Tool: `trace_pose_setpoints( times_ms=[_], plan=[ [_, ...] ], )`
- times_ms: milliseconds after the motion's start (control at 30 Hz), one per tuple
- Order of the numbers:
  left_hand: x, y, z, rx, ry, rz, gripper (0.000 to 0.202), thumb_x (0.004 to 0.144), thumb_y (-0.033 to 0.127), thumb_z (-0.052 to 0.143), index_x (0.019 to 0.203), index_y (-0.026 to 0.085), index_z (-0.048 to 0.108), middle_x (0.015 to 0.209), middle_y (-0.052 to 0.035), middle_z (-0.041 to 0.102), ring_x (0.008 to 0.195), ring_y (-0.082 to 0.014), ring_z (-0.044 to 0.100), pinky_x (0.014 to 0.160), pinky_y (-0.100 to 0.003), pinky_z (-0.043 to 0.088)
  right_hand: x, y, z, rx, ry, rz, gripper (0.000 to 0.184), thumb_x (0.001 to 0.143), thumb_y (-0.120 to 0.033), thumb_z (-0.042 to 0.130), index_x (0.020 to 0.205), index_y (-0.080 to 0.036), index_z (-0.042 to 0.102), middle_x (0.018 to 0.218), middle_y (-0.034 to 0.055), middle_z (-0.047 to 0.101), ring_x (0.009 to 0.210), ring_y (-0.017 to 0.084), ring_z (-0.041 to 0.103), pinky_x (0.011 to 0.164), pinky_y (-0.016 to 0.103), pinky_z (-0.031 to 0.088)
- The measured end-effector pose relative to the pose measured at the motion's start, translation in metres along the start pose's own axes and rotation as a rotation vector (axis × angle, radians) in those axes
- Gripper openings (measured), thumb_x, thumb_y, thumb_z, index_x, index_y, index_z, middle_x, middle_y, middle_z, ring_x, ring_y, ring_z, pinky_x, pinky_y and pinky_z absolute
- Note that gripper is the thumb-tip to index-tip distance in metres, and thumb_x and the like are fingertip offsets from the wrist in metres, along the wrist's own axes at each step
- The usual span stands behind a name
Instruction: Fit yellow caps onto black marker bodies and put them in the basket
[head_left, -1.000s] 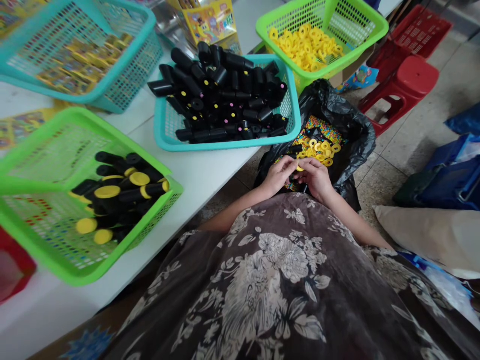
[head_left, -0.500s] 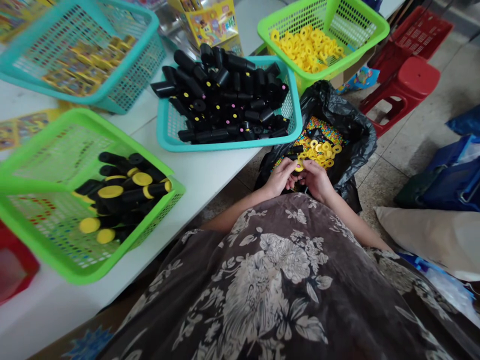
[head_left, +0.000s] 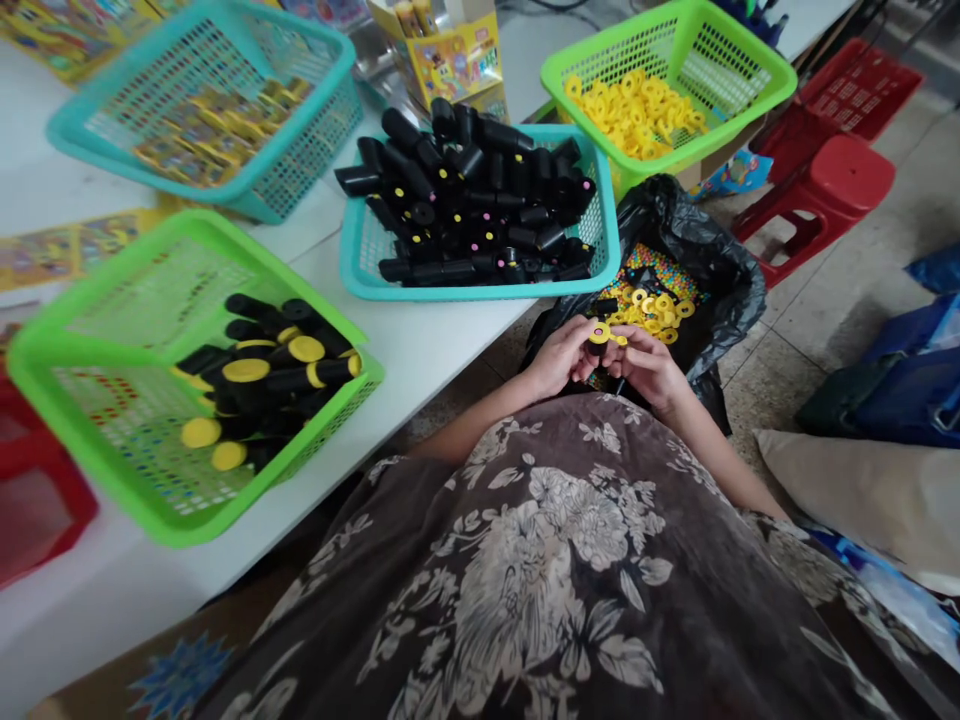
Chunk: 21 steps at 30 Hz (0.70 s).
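- At the far left, yellow printed cards (head_left: 79, 250) lie flat on the table (head_left: 300, 262); their lettering is too blurred to read.
- The left green basket (head_left: 196, 528) holds black tubes with round yellow ends, all unmarked as far as can be seen.
- Behind it, a teal basket (head_left: 105, 165) holds small pieces in yellow print, too small to read.
- A yellow box (head_left: 459, 65) stands open at the top, with cartoon figures and large characters on its front; the wording cannot be made out.
- In front of the box, a second teal basket (head_left: 480, 293) is heaped with black tubes, some showing yellow or pink dots.
- The left hand (head_left: 559, 358) is above the near edge of the bag, its forearm reaching up and rightward; its thumb and fingers grip a black piece (head_left: 598, 345), yellow top upward with a pink centre.
- Just right of that top, a yellow ring (head_left: 619, 341) is pinched by the right hand (head_left: 654, 370), whose fingers curl inward, the forearm slanting up and leftward.
- Beyond both hands, the black bag (head_left: 724, 255) holds loose rings and coloured beads.
- The right green basket (head_left: 712, 152) contains more yellow rings.
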<state>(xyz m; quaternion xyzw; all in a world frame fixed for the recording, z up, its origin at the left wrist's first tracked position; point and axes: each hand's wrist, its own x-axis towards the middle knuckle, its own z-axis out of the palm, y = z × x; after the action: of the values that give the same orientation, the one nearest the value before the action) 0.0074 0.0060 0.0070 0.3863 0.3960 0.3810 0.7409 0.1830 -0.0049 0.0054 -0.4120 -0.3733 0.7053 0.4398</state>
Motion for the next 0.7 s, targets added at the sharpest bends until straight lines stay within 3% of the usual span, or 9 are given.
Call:
trace_pose_setpoints(
  times_ms=[133,333,533,700],
  plan=[
    [-0.003,0.003,-0.001,0.028,-0.073,0.003,0.054,0.085,0.072,0.069,0.086,0.022,0.048,0.058,0.0075,0.058,0.038,-0.0059,0.049,0.037,-0.017,0.027,0.003,0.002,-0.006,0.01,-0.017,-0.018,0.049,0.065,-0.057,0.094,0.093,-0.025,0.07,0.074,-0.0025,0.07,0.062,0.014,0.065,0.054,0.025,0.049],
    [-0.003,0.006,0.0,-0.043,-0.038,-0.042,0.051,0.09,0.07,0.067,0.087,0.022,0.048,0.057,0.007,0.058,0.036,-0.006,0.048,0.037,-0.018,0.025,0.005,0.01,-0.004,0.026,-0.028,-0.028,0.056,0.066,-0.062,0.091,0.104,-0.025,0.072,0.076,-0.0013,0.071,0.067,0.016,0.068,0.055,0.026,0.05],
    [-0.006,0.006,0.002,0.052,-0.019,0.008,0.053,0.09,0.07,0.068,0.083,0.021,0.048,0.056,0.0076,0.056,0.038,-0.005,0.048,0.037,-0.016,0.028,0.004,0.005,0.008,-0.025,0.085,-0.023,0.045,0.066,-0.053,0.092,0.093,-0.025,0.069,0.074,-0.0032,0.068,0.057,0.013,0.061,0.049,0.024,0.044],
    [-0.01,0.003,0.0,0.177,-0.026,0.088,0.043,0.096,0.059,0.067,0.085,0.021,0.051,0.058,0.0082,0.055,0.04,-0.0046,0.047,0.038,-0.016,0.031,0.008,0.001,0.017,-0.019,0.184,0.044,0.031,0.059,-0.034,0.085,0.081,-0.023,0.067,0.063,-0.0053,0.063,0.049,0.011,0.056,0.044,0.023,0.04]
  ],
)
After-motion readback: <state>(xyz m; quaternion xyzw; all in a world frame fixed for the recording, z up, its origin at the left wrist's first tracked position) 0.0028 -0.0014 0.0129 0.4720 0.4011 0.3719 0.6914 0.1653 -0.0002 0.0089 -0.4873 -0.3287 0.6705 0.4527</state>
